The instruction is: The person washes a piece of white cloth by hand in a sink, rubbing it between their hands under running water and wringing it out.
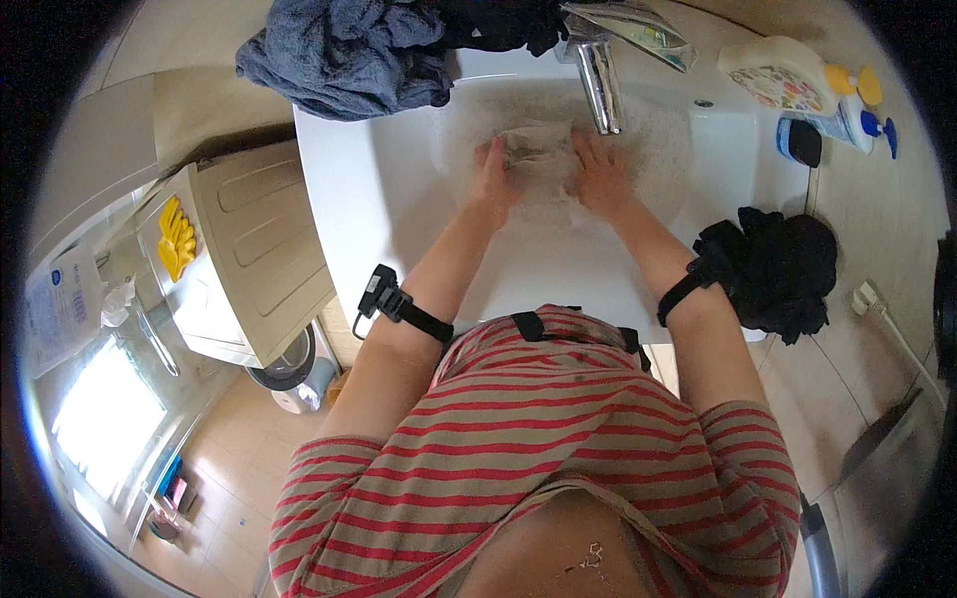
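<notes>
Both my hands are down in a white washbasin (351, 217) that holds cloudy, sudsy water. Between them is a pale, crumpled, wet thing, probably a cloth (537, 142), partly under the water. My left hand (497, 179) is at its left edge with the thumb raised, its other fingers partly hidden. At the right edge, my right hand (602, 176) has its fingers spread, blurred and partly wet. Whether either hand grips the cloth is unclear. A chrome faucet (600, 86) reaches over the basin just above my right hand.
Dark grey-blue fabric (351, 56) is heaped on the back left rim. Black fabric (785, 269) hangs over the right rim. A detergent bottle (777, 78), a blue pump bottle (848, 123) and a clear pouch (643, 34) stand behind. Yellow rubber gloves (176, 239) lie at left.
</notes>
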The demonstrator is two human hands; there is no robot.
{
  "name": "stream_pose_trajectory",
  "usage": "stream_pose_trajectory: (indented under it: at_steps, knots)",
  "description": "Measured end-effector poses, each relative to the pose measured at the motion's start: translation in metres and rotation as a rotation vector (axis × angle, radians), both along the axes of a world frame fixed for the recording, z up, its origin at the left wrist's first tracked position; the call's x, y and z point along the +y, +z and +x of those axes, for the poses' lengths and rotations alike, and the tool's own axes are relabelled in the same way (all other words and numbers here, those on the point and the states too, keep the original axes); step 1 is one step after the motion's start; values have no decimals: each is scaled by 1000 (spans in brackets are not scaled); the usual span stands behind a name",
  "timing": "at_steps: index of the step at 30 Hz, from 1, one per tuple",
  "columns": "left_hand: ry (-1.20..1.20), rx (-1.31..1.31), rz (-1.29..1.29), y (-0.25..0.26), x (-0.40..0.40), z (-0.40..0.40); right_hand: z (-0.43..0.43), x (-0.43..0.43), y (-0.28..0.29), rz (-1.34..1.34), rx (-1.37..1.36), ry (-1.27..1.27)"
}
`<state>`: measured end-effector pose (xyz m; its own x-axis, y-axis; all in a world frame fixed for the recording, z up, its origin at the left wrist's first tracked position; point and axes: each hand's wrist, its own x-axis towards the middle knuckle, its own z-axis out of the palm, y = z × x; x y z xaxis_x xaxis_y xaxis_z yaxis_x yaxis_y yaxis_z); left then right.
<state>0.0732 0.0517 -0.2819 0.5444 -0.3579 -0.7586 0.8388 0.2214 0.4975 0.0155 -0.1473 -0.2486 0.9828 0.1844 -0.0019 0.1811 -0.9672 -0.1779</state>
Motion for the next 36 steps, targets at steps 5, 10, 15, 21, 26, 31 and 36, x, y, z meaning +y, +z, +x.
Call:
stream_pose_trajectory:
  at_steps: [5,10,15,21,26,31,36]
  knots:
    - [-8,122,-22,46,-32,-17,-13,-14,-64,314,304,-236]
    - [105,364,-405,35,-38,8,0,80,12,595,242,-358]
    - [-59,185,-375,68,-35,17,-3,105,94,744,-12,-112]
    - [54,-47,-182,2,-41,-13,14,82,48,656,-331,-30]
    - [-43,113,293,49,-34,5,27,-2,1,182,393,-393]
    - [-20,-142,360,27,5,21,0,1,-15,-80,-89,-275]
    - [-116,-182,323,41,-17,-8,-8,-8,-45,113,403,-222]
